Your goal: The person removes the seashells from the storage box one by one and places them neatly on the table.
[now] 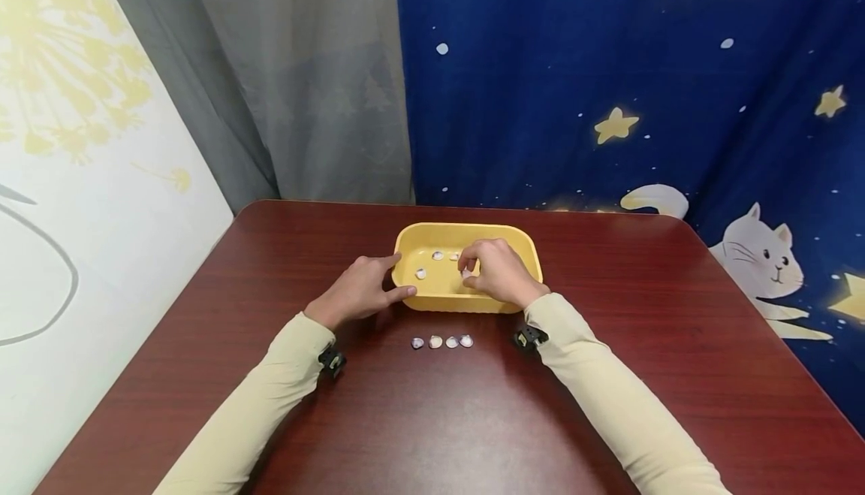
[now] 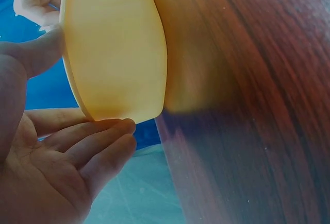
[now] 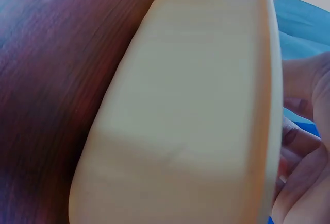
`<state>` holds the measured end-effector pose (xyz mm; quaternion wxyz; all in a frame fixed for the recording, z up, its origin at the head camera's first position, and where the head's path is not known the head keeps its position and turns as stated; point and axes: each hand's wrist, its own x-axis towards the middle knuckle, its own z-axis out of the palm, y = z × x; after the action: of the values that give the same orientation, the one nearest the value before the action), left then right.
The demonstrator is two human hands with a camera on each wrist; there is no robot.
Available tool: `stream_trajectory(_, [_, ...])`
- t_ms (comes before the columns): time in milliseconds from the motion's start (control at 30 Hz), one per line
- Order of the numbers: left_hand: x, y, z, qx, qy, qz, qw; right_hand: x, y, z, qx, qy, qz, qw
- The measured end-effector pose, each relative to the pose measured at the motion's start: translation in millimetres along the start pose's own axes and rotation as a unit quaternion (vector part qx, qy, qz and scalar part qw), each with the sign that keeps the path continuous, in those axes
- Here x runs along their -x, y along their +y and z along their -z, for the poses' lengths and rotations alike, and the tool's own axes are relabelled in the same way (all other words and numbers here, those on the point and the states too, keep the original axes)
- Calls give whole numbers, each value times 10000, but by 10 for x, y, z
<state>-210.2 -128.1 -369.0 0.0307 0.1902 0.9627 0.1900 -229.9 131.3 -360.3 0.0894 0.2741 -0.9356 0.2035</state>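
From the head view, we see the yellow tub (image 1: 466,303) on the table (image 1: 324,435), its left end held by the left hand (image 1: 358,288), thumb and fingers spread apart. Inside, our right hand (image 1: 498,271) pinches a shell (image 1: 466,273) between curled fingers and thumb; three more shells (image 1: 420,274) lie left of it. On the near side, four shells (image 1: 435,342) form a row, pale with purplish tints.

In the left wrist view, we see fairly straight fingers touching the tub's smooth wall.

In the right wrist view, the wall hides the fingertips.
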Motion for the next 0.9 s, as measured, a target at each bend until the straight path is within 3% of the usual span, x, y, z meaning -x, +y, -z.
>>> stream_trajectory(900, [-9,-10,-10,71,31,-60,10000,101,-6,-32,-134,210,180,9995])
